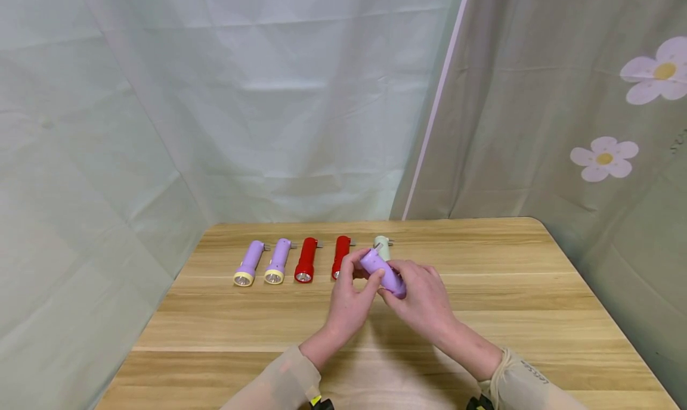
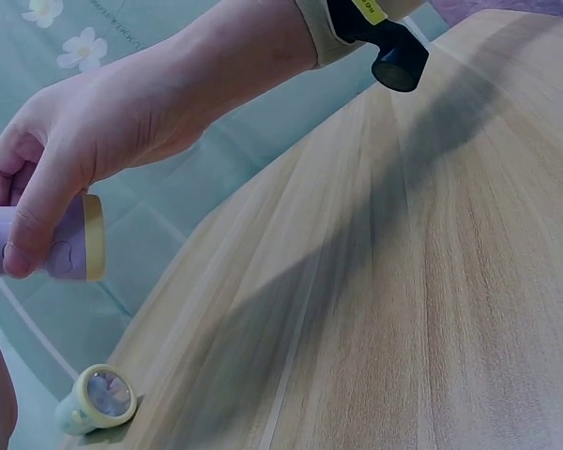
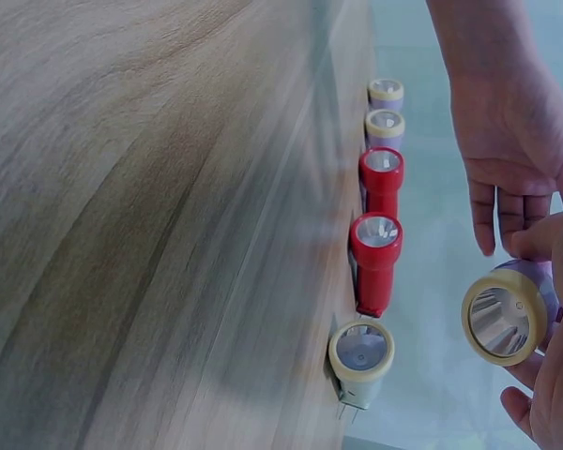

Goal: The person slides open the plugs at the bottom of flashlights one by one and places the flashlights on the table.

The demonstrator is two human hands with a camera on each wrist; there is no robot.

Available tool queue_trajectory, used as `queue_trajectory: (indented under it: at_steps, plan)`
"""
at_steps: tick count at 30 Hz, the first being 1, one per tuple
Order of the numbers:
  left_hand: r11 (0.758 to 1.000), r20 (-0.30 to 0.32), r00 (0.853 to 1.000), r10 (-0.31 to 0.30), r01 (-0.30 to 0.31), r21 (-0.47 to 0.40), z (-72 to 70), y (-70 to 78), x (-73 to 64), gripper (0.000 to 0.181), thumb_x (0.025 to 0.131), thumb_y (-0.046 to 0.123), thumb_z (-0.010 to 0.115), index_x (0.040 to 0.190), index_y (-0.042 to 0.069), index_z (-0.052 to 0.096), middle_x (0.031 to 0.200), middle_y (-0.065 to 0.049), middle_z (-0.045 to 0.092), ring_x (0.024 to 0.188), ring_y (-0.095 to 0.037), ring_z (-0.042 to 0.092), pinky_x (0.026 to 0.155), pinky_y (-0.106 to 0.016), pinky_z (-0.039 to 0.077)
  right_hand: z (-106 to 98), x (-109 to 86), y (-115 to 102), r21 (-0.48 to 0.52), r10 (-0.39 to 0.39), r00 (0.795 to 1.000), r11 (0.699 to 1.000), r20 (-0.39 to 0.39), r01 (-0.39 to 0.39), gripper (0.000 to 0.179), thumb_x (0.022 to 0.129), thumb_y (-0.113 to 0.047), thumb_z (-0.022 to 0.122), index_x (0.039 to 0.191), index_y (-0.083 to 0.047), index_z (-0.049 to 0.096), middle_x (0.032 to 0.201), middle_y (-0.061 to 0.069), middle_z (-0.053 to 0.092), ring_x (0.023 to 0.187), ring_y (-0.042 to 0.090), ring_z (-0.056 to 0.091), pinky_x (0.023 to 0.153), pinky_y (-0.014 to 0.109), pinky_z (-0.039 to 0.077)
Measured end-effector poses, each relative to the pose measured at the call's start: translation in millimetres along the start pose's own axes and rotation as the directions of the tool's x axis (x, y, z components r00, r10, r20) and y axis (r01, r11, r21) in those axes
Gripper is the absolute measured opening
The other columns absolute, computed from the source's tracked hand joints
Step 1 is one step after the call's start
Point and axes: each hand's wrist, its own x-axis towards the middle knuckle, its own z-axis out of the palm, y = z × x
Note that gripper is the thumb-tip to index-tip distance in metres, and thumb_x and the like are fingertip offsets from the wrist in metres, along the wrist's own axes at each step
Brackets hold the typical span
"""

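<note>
A purple flashlight [image 1: 382,269] with a cream rim is held between both hands above the table, its fold-out plug prongs sticking out at the tail. My left hand [image 1: 347,306] pinches the tail end between thumb and fingers. Around the head end curls my right hand [image 1: 426,297], its thumb lying along the body in the left wrist view. The silvery lens [image 3: 499,322] shows in the right wrist view. Behind the hands stands a row: two purple flashlights [image 1: 279,261], two red flashlights [image 1: 307,260] and a pale green flashlight [image 1: 382,243], partly hidden by the held one.
The flashlights in the row lie on the far part of the wooden table [image 1: 241,326], lenses toward me, prongs pointing right. Pale curtains [image 1: 322,100] hang behind and beside the table. A black wrist camera [image 2: 399,61] sits on the right wrist.
</note>
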Motion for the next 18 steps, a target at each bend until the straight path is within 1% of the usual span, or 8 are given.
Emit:
queue_trajectory:
  at_steps: [6, 8, 13, 15, 18]
  plan:
    - [1.000, -0.002, 1.000, 0.005, -0.005, -0.010, 1.3, -0.4, 0.0, 0.052, 0.099, 0.034, 0.070, 0.144, 0.030, 0.045, 0.125, 0.008, 0.057, 0.105, -0.015, 0.056, 0.087, -0.033, 0.051, -0.9, -0.8, 1.0, -0.005, 0.000, 1.000, 1.000, 0.005, 0.000, 0.043, 0.080, -0.028, 0.086, 0.117, -0.014, 0.068, 0.102, -0.002, 0.072, 0.085, 0.012, 0.064, 0.086, 0.041, 0.046]
    - [1.000, 0.000, 1.000, 0.002, -0.002, -0.010, 1.6, -0.3, 0.2, 0.052, 0.098, 0.035, 0.070, 0.144, 0.029, 0.046, 0.123, 0.008, 0.057, 0.104, -0.014, 0.056, 0.087, -0.033, 0.051, -1.0, -0.9, 1.5, -0.014, 0.000, 1.000, 1.000, 0.001, 0.000, 0.042, 0.080, -0.028, 0.085, 0.116, -0.014, 0.069, 0.101, -0.003, 0.072, 0.084, 0.012, 0.064, 0.083, 0.041, 0.045]
    - [1.000, 0.016, 1.000, -0.008, 0.008, 0.007, 1.6, 0.3, 1.5, 0.055, 0.098, 0.038, 0.070, 0.145, 0.022, 0.047, 0.118, 0.006, 0.059, 0.103, -0.014, 0.056, 0.086, -0.033, 0.051, -2.1, -0.7, 2.7, -0.029, 0.004, 1.000, 1.000, 0.004, -0.004, 0.042, 0.080, -0.028, 0.085, 0.116, -0.015, 0.069, 0.100, -0.004, 0.072, 0.085, 0.014, 0.063, 0.079, 0.039, 0.044]
    - [1.000, 0.024, 1.000, -0.006, 0.006, 0.023, 1.4, 0.5, 2.2, 0.055, 0.098, 0.039, 0.070, 0.145, 0.022, 0.047, 0.116, 0.006, 0.059, 0.101, -0.015, 0.056, 0.085, -0.032, 0.052, -2.7, -0.6, 3.4, -0.031, 0.004, 1.000, 1.000, 0.012, -0.003, 0.041, 0.081, -0.029, 0.084, 0.117, -0.015, 0.070, 0.100, -0.004, 0.072, 0.084, 0.013, 0.062, 0.078, 0.037, 0.043]
    - [0.999, 0.034, 0.999, -0.004, 0.002, 0.055, 0.9, 0.9, 3.5, 0.052, 0.098, 0.041, 0.069, 0.144, 0.024, 0.049, 0.113, 0.006, 0.060, 0.098, -0.014, 0.058, 0.083, -0.032, 0.053, -3.2, -0.8, 5.9, -0.038, 0.006, 1.000, 0.999, 0.030, -0.005, 0.040, 0.082, -0.029, 0.084, 0.117, -0.016, 0.070, 0.100, -0.005, 0.072, 0.083, 0.013, 0.060, 0.076, 0.035, 0.041]
